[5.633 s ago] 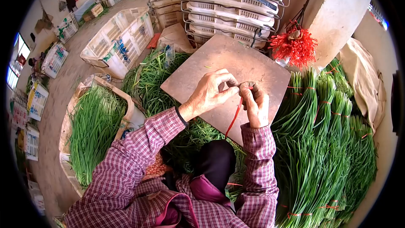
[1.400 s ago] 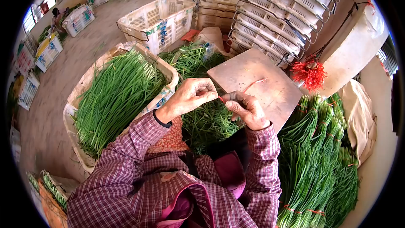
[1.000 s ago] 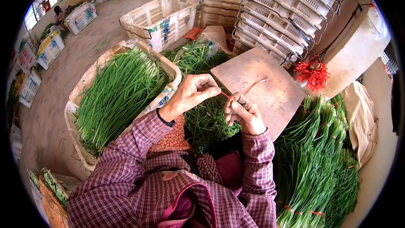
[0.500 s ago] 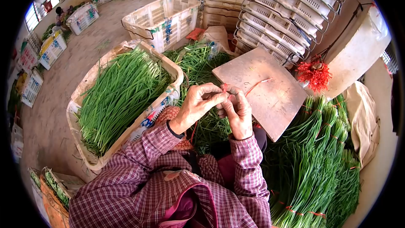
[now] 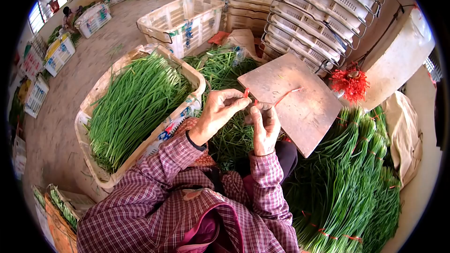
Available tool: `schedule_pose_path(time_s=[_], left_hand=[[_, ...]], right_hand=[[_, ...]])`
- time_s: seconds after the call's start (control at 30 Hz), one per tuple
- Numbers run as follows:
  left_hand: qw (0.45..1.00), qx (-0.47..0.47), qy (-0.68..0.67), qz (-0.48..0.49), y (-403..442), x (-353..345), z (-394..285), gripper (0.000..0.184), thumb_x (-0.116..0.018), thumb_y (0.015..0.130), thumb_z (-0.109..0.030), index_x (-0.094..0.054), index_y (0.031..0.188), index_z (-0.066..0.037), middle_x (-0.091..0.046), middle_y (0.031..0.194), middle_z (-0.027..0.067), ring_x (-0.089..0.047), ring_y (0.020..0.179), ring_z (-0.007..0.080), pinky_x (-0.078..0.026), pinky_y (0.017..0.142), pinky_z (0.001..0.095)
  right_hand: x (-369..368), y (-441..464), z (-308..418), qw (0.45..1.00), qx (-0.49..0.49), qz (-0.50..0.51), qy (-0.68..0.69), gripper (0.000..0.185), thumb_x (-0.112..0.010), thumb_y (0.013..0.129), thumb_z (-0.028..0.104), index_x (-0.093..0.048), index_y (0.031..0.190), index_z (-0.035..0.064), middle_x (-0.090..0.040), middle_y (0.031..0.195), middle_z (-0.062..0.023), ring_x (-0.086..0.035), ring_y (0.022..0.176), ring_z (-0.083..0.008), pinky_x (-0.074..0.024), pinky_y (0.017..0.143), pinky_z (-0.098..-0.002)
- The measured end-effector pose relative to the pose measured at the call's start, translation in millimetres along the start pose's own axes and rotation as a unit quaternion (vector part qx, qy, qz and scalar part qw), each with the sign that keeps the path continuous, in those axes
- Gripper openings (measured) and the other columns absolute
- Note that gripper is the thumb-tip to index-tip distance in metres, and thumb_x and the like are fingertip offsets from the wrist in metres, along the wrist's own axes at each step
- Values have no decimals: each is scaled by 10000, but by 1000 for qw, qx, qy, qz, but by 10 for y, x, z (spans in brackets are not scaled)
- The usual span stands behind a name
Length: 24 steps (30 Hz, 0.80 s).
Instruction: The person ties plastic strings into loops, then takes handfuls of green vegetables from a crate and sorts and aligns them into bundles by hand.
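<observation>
In front of me, my left hand pinches a small red tie between thumb and forefinger. Close by on its right, my right hand is closed too, and a bit of red shows at its thumb and fingertip. Whether both bits belong to one tie, I cannot tell. A thin red strip runs over the flat board just beyond my right hand; its near end is hidden by the fingers. Green stalks tied in bundles with red ties lie to the right.
A crate of loose green stalks stands at my left. Beyond are a large white crate and tall stacked crates. A bunch of red ties hangs behind the board. More greens lie on the floor ahead.
My hands, with fingertips together before, have come slightly apart. Red bits now show separately at each hand's fingertips. The board and greens stay put.
</observation>
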<state>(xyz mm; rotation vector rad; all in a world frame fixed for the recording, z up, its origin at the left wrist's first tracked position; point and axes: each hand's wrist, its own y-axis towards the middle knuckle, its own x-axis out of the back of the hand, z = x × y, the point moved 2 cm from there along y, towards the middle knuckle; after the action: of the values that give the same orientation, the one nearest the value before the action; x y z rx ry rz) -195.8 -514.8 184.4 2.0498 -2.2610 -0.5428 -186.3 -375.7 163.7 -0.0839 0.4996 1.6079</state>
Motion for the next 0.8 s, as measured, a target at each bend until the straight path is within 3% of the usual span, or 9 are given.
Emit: schedule_pose_path(time_s=[0.07, 0.1, 0.17, 0.2, 0.3, 0.37, 0.43, 0.63, 0.8], left_hand=[[984, -67, 167, -1, 43, 30, 41, 143, -641, 867, -84, -674, 926, 41, -672, 742, 51, -598, 617, 87, -465, 533, 244], [984, -67, 167, -2, 39, 26, 21, 143, -641, 867, -84, -674, 926, 41, -672, 742, 51, -598, 617, 87, -465, 533, 244], [949, -96, 301, 8, 18, -10, -90, 115, -625, 850, -31, -662, 913, 58, -660, 778, 64, -583, 641, 90, -448, 546, 220], [939, -116, 324, 18, 10, -28, -153, 115, -622, 809, 7, -670, 903, 52, -670, 795, 92, -605, 643, 108, -461, 536, 238], [915, -163, 361, 70, 30, 57, -51, 118, -609, 764, 41, -654, 869, 12, -644, 768, 121, -611, 625, 153, -473, 521, 303], [862, -238, 444, 63, 4, 58, -72, 106, -617, 748, 24, -623, 849, -8, -595, 745, 117, -586, 623, 211, -446, 523, 347], [861, -229, 448, 74, 19, 66, -60, 127, -645, 731, -37, -607, 849, -11, -558, 740, 123, -555, 639, 326, -429, 560, 425], [846, -216, 472, 125, 34, 68, -142, 83, -640, 730, -49, -578, 759, -2, -552, 709, 145, -583, 675, 353, -441, 568, 437], [841, -245, 466, 125, 32, 99, -97, 115, -648, 728, -55, -553, 771, -7, -530, 719, 140, -560, 653, 355, -431, 556, 427]], right_hand=[[-11, -4, 38, 990, 76, -8, -119, 95, -621, 872, 63, -564, 936, 21, -619, 826, -44, -583, 677, -133, -480, 583, -258], [-13, 13, 37, 990, 76, -7, -119, 95, -621, 872, 63, -564, 936, 21, -619, 826, -44, -583, 677, -133, -480, 583, -258], [-47, 50, 97, 869, 279, -26, -408, 175, -661, 798, 60, -563, 937, 21, -585, 870, -99, -587, 766, -225, -500, 609, -325], [-40, 46, 87, 854, 287, -30, -433, 237, -688, 731, 82, -573, 932, 30, -548, 927, -137, -568, 844, -291, -506, 658, -377], [-50, 61, 149, 782, 355, -7, -512, 217, -707, 732, 131, -593, 900, 54, -566, 1033, -102, -568, 884, -300, -500, 723, -377], [-91, 62, 211, 749, 380, 16, -543, 181, -705, 735, 112, -602, 876, 65, -570, 1071, -96, -565, 931, -308, -493, 766, -379], [-96, 91, 227, 766, 371, 56, -522, 161, -697, 730, 62, -604, 861, 60, -576, 1077, -105, -565, 963, -313, -487, 795, -394], [-7, 118, 215, 815, 287, 130, -486, 144, -676, 765, 43, -598, 886, 47, -612, 887, -109, -606, 805, -299, -505, 695, -375], [-66, 90, 271, 809, 316, 102, -486, 136, -688, 763, 44, -614, 877, 51, -609, 851, -109, -610, 759, -300, -503, 678, -370]])
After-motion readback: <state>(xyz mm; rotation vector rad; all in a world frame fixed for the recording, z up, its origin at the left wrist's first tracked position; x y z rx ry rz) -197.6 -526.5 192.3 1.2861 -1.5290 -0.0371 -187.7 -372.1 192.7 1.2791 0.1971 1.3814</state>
